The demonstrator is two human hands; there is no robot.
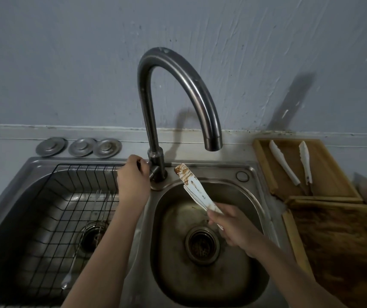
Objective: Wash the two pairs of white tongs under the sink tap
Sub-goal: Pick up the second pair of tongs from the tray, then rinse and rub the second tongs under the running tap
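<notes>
My right hand [233, 227] grips a pair of white tongs [192, 185] by the handle end over the right sink basin [169, 252]. Its tips point up and left and are smeared with brown sauce. The tall curved tap [178, 85] arches above, its spout to the right of the tongs' tips, with no water running. My left hand [133, 176] is closed around the tap's handle at its base. The second pair of white tongs [293, 163] lies spread open on a wooden tray [264, 165] at the right.
The left basin holds a black wire rack [51, 207] with a long metal spoon [71, 270] in it. Three metal drain lids [78, 147] sit on the ledge behind. A stained wooden board [344, 247] lies on the counter at the right, in front of the tray.
</notes>
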